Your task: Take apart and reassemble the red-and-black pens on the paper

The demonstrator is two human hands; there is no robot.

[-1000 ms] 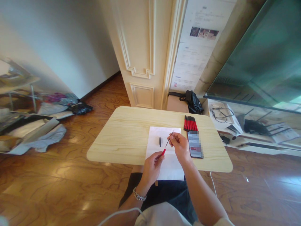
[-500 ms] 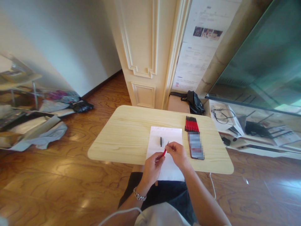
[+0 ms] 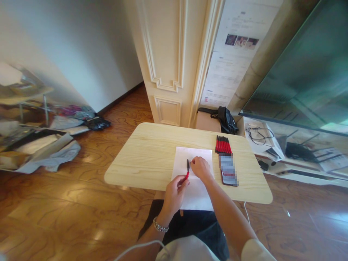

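Observation:
My left hand (image 3: 176, 190) is closed around a red pen barrel (image 3: 187, 175) over the sheet of white paper (image 3: 194, 195). A thin dark refill (image 3: 189, 166) sticks up out of the barrel. My right hand (image 3: 200, 167) is closed just above and to the right, its fingertips pinched beside the refill's upper end. What they hold is too small to make out. A short black pen part (image 3: 187, 162) lies on the paper just left of my right fingertips.
Several red and black pens (image 3: 223, 144) lie in a row at the right of the wooden table (image 3: 136, 159). Below them is a phone (image 3: 228, 172) with a blurred screen. A black bag (image 3: 227, 119) rests behind the table.
My right hand has moved up and slightly left, away from the barrel, and more of the refill shows. My left hand still holds the barrel. The view has shifted slightly.

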